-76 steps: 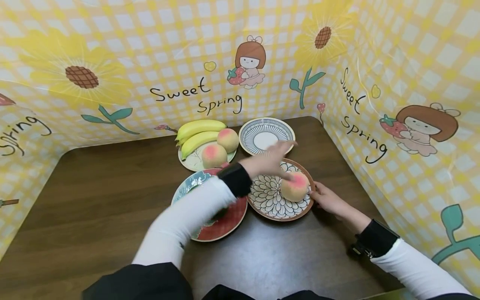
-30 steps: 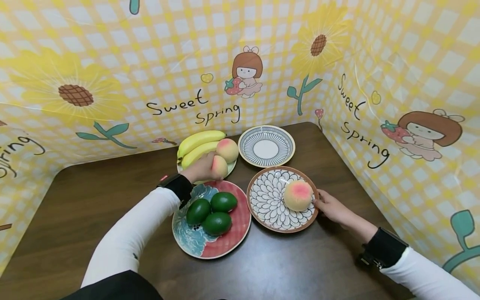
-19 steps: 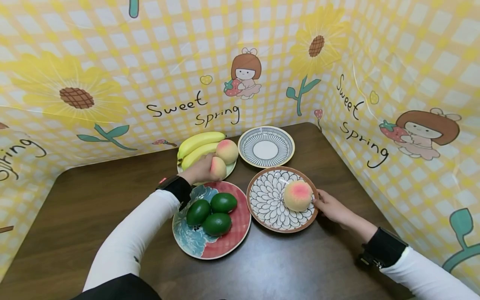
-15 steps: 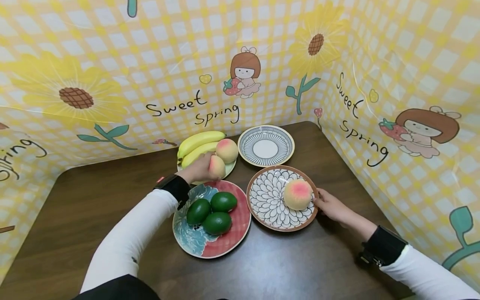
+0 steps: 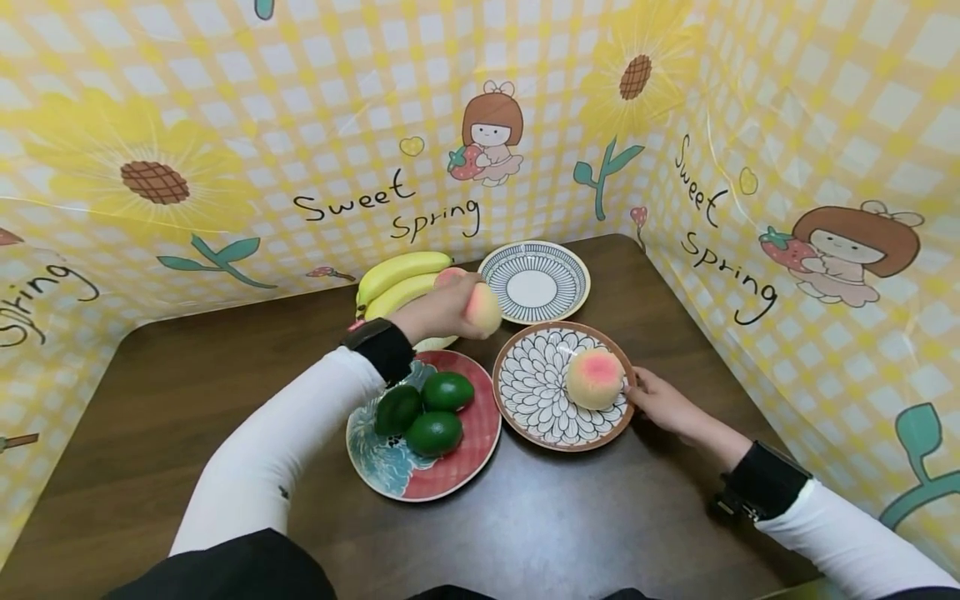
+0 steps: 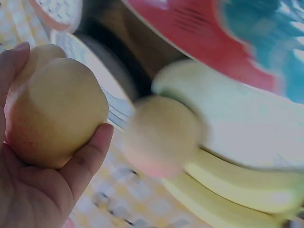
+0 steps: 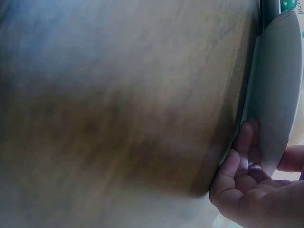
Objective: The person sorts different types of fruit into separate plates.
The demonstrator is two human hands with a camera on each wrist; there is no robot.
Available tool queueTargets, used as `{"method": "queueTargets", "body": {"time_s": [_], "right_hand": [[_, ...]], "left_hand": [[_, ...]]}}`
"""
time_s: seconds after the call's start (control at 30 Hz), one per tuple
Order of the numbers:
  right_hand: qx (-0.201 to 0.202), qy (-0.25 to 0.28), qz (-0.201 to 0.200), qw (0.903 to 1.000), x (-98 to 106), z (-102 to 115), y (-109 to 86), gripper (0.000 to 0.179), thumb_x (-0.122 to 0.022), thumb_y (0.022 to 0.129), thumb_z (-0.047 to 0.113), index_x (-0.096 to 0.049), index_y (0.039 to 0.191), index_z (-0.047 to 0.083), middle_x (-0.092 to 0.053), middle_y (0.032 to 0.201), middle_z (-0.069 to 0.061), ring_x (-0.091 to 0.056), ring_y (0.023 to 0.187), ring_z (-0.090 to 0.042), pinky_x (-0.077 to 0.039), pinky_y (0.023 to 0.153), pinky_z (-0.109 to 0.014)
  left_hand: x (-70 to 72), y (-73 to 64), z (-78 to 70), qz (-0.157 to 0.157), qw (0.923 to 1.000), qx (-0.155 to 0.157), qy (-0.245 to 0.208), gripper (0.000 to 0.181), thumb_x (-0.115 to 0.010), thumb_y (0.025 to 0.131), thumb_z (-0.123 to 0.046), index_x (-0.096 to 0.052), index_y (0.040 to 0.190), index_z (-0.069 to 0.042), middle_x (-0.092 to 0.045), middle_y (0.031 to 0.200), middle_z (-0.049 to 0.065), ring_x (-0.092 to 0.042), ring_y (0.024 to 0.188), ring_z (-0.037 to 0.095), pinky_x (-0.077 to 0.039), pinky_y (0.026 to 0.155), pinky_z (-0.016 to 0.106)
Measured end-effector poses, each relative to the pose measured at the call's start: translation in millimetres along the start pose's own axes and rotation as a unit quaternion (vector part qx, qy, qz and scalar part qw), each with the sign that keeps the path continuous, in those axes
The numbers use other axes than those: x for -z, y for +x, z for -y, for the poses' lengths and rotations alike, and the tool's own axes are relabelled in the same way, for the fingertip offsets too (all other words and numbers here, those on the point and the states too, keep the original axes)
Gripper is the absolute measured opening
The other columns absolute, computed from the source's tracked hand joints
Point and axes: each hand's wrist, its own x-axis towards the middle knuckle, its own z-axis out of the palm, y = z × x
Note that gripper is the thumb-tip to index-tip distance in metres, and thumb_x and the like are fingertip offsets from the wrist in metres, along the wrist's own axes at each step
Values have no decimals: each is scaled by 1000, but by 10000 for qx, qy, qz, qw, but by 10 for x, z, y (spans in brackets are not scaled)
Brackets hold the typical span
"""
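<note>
My left hand [image 5: 435,310] grips a peach [image 5: 484,311] above the gap between the fruit plate and the petal-patterned plate. The left wrist view shows fingers and thumb curled round this peach [image 6: 59,114]. A second peach [image 5: 450,277] is partly hidden behind that hand, beside the bananas [image 5: 401,271] on a pale plate [image 5: 437,342]. With my right hand [image 5: 663,406] I hold the right rim of the brown-rimmed, petal-patterned plate [image 5: 532,392], where another peach [image 5: 595,379] sits. In the right wrist view, fingers reach beneath the plate [image 7: 275,90] and the thumb is at its edge.
A red and blue plate [image 5: 468,433] with three green avocado-like fruits [image 5: 435,433] stands at front left, next to the petal-patterned plate. Behind is a white plate with dark radial lines [image 5: 532,287]. Patterned cloth [image 5: 330,125] walls the back and sides of the wooden table [image 5: 187,375].
My left hand left the petal-patterned plate's peach, took a peach from the fruit plate, then lifted it and moved right. My right hand stays at the plate's rim.
</note>
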Motion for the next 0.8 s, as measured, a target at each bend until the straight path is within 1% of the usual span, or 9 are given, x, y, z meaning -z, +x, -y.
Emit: {"method": "queueTargets", "body": {"time_s": [0.03,0.1,0.23,0.33,0.4,0.5,0.63,0.73,0.8], "right_hand": [[-15,-3,-2,10000,2,-5,-1,56,-37,110,15,-21,152,-18,-45,143,-38,-59,114,-37,-53,85,-37],[-61,-16,-1,10000,9,-16,-3,57,-37,110,16,-21,153,-18,-44,144,-39,-58,115,-37,-53,85,-38],[-100,11,-17,9999,18,-27,-9,57,-38,109,16,-21,153,-17,-45,145,-38,-58,117,-37,-53,86,-36],[-84,22,2,10000,31,-31,-19,57,-39,109,16,-22,153,-17,-47,144,-37,-58,117,-36,-53,86,-36],[-71,28,17,10000,42,-30,-24,57,-39,109,16,-22,153,-17,-48,143,-38,-58,118,-37,-54,87,-37],[-58,-19,40,10000,56,-24,-16,57,-39,110,16,-22,153,-17,-49,143,-38,-59,119,-37,-54,87,-38],[-30,-12,57,10000,56,-17,12,57,-41,110,16,-23,153,-16,-52,140,-37,-61,118,-36,-55,87,-38],[-15,44,77,10000,46,-17,20,56,-41,109,14,-24,152,-17,-55,136,-37,-61,116,-36,-55,87,-39],[-22,64,63,10000,41,-16,14,55,-41,108,13,-24,152,-17,-56,135,-37,-61,115,-35,-56,87,-39]], "left_hand": [[-30,46,-70,48,9999,-80,79,88,-84,80,-20,-35,148,8,-48,145,32,-53,132,41,-43,116,47],[-89,126,-218,201,9996,-118,187,90,-84,82,-23,-34,151,4,-50,144,29,-55,131,38,-44,115,46],[-231,272,-461,504,9984,-99,241,88,-84,83,-27,-33,152,-4,-51,140,24,-59,124,34,-48,111,43],[-318,358,-603,711,9972,-81,203,90,-85,83,-27,-33,153,-7,-52,138,22,-62,120,34,-50,108,44],[-369,411,-677,830,9961,-154,268,89,-85,82,-26,-34,152,-6,-53,138,22,-62,121,34,-51,107,44],[-439,474,-747,990,9941,-209,393,88,-86,82,-26,-34,151,-6,-53,138,22,-62,122,34,-51,107,45],[-520,523,-788,1138,9913,-210,634,88,-87,81,-28,-35,149,-5,-54,138,23,-62,123,35,-51,107,45],[-571,542,-800,1162,9893,-199,862,89,-87,81,-28,-35,149,-5,-54,138,23,-62,123,36,-52,106,45],[-607,554,-804,1109,9883,-195,1032,88,-86,81,-30,-36,149,-6,-55,137,22,-63,121,36,-54,103,46]]}}
